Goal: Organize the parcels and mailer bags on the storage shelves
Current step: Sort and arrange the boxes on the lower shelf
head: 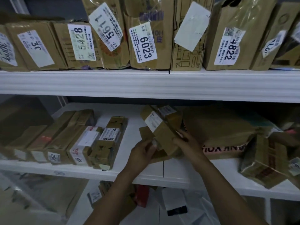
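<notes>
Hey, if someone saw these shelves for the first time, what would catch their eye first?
The bold numbers on white labels along the upper shelf stand out, like the 6023 parcel at centre and the 4822 parcel to its right. Below, over the middle shelf, the left hand and right hand grip a tilted small brown parcel.

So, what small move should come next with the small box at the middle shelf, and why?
Probably set the small box down in the bare gap right of the parcel row: the left hand and right hand grip it tilted over the white shelf.
</notes>
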Available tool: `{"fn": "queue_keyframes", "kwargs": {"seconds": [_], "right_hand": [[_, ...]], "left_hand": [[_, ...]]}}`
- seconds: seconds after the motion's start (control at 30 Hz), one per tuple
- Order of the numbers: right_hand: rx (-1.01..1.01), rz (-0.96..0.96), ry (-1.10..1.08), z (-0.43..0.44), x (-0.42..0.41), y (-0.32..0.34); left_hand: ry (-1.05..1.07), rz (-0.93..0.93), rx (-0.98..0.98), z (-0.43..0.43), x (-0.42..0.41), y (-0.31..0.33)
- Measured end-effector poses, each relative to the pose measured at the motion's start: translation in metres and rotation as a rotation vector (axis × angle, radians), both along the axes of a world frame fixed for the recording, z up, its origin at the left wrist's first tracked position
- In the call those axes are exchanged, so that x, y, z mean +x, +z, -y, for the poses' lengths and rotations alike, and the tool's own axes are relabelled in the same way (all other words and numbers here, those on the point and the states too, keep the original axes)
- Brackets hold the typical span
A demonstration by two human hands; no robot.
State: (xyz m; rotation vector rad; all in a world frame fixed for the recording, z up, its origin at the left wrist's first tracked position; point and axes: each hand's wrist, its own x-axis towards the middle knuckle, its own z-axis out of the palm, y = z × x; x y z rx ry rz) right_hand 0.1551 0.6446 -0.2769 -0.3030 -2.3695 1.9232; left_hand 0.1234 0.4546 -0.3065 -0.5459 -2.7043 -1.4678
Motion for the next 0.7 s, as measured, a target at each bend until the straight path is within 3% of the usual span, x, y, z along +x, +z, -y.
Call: {"fn": "queue_keyframes", "kwargs": {"seconds": [0.13,0.2,0.33,0.53,0.63,0.7], "right_hand": [[-0.093,-0.019,0.054,0.019,0.005,0.006],[-0.112,-0.031,0.108,0.028,0.009,0.009],[-0.248,-0.060,0.042,0.030,0.006,0.010],[-0.377,0.009,0.119,0.032,0.004,0.010],[-0.331,0.005,0.094,0.029,0.004,0.009],[-0.180,-0.003,0.075,0.024,0.006,0.010]], "left_hand": [[-0.099,0.441,0.559,-0.009,0.013,0.026],[-0.057,0.548,0.684,-0.006,0.013,0.036],[0.028,0.656,0.753,0.003,0.003,0.033],[-0.131,0.669,0.871,0.012,0.002,0.027],[-0.156,0.614,0.750,0.017,0.001,0.025],[-0.109,0.527,0.680,0.020,0.000,0.026]]}}
